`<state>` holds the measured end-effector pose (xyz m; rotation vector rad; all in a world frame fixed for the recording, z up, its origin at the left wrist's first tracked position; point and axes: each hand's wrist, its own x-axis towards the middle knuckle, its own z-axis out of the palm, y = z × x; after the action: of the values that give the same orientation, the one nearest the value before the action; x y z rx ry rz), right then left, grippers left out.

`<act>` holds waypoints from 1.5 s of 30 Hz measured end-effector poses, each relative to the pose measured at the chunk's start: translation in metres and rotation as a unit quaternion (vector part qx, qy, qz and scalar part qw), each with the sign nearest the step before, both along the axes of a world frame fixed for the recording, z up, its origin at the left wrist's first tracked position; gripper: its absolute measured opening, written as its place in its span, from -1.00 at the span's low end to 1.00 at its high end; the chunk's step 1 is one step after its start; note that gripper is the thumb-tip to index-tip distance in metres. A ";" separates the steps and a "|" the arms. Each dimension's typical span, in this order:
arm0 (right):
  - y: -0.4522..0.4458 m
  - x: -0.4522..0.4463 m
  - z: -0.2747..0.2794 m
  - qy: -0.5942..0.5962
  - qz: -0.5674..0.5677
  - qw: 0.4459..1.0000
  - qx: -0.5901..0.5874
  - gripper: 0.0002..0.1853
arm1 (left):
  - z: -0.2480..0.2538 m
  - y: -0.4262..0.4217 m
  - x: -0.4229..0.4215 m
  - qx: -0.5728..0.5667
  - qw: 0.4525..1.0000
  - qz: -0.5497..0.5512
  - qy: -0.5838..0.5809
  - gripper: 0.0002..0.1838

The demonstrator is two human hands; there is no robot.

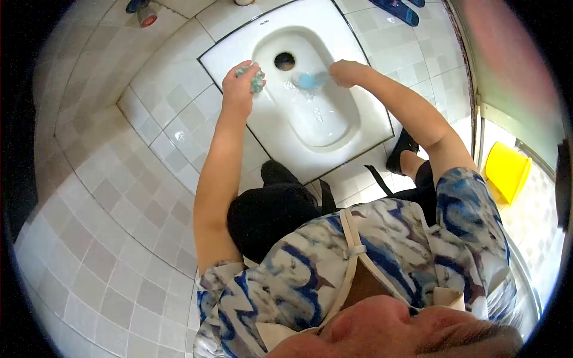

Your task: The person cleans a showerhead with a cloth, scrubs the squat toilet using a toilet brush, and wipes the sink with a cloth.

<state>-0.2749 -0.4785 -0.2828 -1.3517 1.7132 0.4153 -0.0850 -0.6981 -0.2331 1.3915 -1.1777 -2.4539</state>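
My left hand (pixel 236 92) is closed around a pale green, crumpled bundle (pixel 256 81), over the left rim of the white squat toilet (pixel 262 128). What the bundle is made of cannot be made out. My right hand (pixel 346 73) is closed at the right rim of the pan. From its fingers a light blue, blurred tool (pixel 308 81) reaches over the bowl, just right of the dark drain hole (pixel 285 61). Its handle is mostly hidden, and its kind is unclear. Wet, shiny streaks run along the bowl below it.
Tiled walls (pixel 113 209) stand close on the left. A tap-like fitting with a red end (pixel 147 19) sits at upper left. Blue slippers (pixel 397 11) lie at upper right. A yellow bin (pixel 507 172) stands beyond the door edge on the right.
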 end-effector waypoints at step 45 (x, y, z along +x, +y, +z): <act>0.008 0.161 -0.071 0.001 -0.359 0.893 -0.270 -0.77 | 0.010 -0.016 -0.005 0.012 0.998 0.041 -0.044 -0.66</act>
<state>-0.1142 -0.4700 -0.3535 -0.9470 2.2694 -0.5183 -0.0902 -0.7143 -0.2231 1.5370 -1.0879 -2.3814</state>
